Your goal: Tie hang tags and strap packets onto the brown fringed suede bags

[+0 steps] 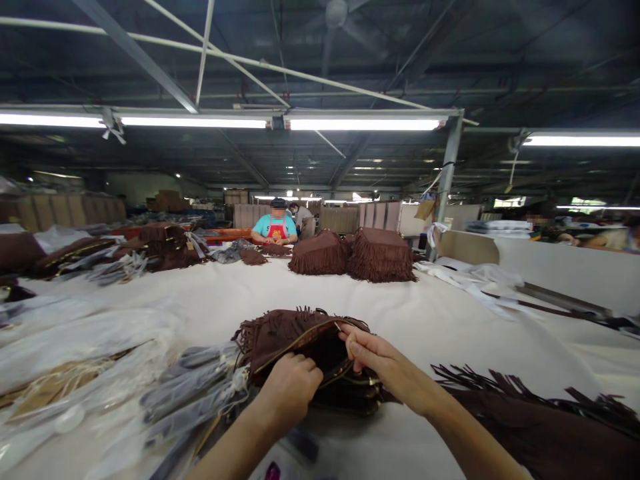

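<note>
Your table (250,293): wide, white-covered. Brown fringed bag (305,343) lies open right before you, on cloth. Clear plastic sleeves (90,360) piled at your left. More brown fringe (540,413) sprawls at your right. Two fringed bags (353,255) stand side by side at far end; darker heap (160,245) far left.
</note>
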A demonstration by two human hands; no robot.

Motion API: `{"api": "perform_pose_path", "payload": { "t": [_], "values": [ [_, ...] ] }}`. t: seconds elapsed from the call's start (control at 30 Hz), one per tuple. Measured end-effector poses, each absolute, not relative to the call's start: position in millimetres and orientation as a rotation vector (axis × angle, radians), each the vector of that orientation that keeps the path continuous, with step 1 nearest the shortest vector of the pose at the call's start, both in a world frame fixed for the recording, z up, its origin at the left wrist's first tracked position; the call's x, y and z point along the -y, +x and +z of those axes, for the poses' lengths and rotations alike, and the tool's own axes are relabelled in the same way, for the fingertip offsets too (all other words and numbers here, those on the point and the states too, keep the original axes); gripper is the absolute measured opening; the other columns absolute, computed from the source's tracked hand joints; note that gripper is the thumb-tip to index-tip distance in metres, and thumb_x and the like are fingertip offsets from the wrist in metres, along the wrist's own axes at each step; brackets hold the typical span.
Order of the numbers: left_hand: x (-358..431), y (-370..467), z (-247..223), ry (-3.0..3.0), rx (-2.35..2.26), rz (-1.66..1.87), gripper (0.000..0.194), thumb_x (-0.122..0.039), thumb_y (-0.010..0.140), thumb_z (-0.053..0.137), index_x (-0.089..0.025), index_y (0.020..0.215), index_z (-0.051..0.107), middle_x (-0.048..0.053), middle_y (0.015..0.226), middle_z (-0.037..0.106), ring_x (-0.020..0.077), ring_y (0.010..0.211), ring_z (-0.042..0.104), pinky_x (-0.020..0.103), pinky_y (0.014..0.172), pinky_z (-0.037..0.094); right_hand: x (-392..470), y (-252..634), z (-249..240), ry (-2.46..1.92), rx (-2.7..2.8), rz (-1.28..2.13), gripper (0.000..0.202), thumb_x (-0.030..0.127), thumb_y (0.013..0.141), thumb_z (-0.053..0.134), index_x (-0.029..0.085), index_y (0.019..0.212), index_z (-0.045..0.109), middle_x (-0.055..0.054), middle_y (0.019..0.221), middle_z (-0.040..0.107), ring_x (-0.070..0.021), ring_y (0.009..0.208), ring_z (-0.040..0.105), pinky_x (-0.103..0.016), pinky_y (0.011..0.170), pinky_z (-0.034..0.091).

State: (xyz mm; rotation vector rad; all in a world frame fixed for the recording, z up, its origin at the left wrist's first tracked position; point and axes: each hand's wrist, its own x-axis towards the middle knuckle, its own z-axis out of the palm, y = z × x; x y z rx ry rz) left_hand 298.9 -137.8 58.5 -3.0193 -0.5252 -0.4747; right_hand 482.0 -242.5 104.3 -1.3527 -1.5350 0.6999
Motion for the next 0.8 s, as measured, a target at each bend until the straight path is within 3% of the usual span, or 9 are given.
{"api": "perform_pose_path", "payload": {
  "t": [0.1,0.2,0.27,0.33,0.4,0.53,0.63,0.8],
  "values": [
    [125,293,52,-2.811,0.683,-0.695,0.031,-0.010,0.084,0.048,-0.020,0.111,0.060,0.012,0.122,0.060,0.0312,0.116,0.050,0.048,0.101,0.037,244,484,102,-1.319,1.559,0.670,0.049,0.063,0.089,0.051,0.021,0.066,0.054,-0.006,0.097,0.064,-0.0292,0.110,0.052,-0.040,0.097,0.038],
    [105,282,50,-2.649,1.001,-0.910,0.064,-0.008,0.074,0.058,-0.020,0.135,0.044,0.014,0.144,0.042,0.0340,0.131,0.037,0.050,0.109,0.027,245,486,97,-1.313,1.547,0.685,0.049,0.064,0.088,0.051,0.020,0.069,0.057,-0.007,0.098,0.063,-0.0308,0.112,0.051,-0.042,0.098,0.039],
    [92,277,49,-2.766,1.130,-0.957,0.062,-0.008,0.071,0.061,-0.018,0.131,0.048,0.014,0.139,0.047,0.0329,0.127,0.042,0.046,0.106,0.032,242,485,95,-1.336,1.543,0.659,0.048,0.065,0.088,0.052,0.020,0.070,0.058,-0.007,0.096,0.063,-0.0310,0.111,0.051,-0.042,0.097,0.039],
    [81,277,47,-3.025,1.157,-1.007,0.035,-0.014,0.075,0.059,-0.017,0.110,0.061,0.011,0.117,0.061,0.0301,0.112,0.053,0.043,0.099,0.037,238,483,92,-1.359,1.551,0.613,0.046,0.063,0.089,0.052,0.020,0.070,0.058,-0.006,0.094,0.063,-0.0296,0.107,0.053,-0.040,0.095,0.041],
    [72,280,45,-3.223,1.155,-1.073,0.013,-0.022,0.082,0.054,-0.017,0.086,0.065,0.008,0.091,0.067,0.0267,0.094,0.058,0.039,0.089,0.041,232,479,88,-1.372,1.575,0.579,0.042,0.057,0.091,0.050,0.021,0.071,0.057,-0.005,0.091,0.063,-0.0260,0.097,0.056,-0.036,0.090,0.043],
    [58,287,44,-3.284,1.230,-1.310,0.023,-0.028,0.088,0.044,-0.017,0.084,0.064,0.005,0.085,0.068,0.0222,0.084,0.060,0.033,0.081,0.045,217,465,71,-1.443,1.717,0.457,0.030,0.036,0.095,0.042,0.021,0.072,0.054,-0.002,0.083,0.061,-0.0175,0.070,0.054,-0.029,0.070,0.044],
    [51,289,44,-3.333,1.260,-1.491,0.024,-0.027,0.086,0.045,-0.015,0.090,0.065,0.004,0.091,0.070,0.0215,0.088,0.061,0.031,0.082,0.046,202,451,55,-1.515,1.850,0.140,0.025,0.024,0.093,0.040,0.021,0.072,0.054,-0.001,0.076,0.058,-0.0184,0.073,0.055,-0.029,0.069,0.040],
    [42,285,38,-3.429,1.338,-1.733,0.023,-0.022,0.077,0.053,-0.013,0.092,0.068,0.005,0.092,0.071,0.0221,0.089,0.062,0.032,0.084,0.047,181,432,42,-1.815,1.895,-0.147,0.024,0.017,0.094,0.044,0.020,0.076,0.060,-0.005,0.078,0.065,-0.0207,0.074,0.061,-0.029,0.065,0.037]
  ]
}}
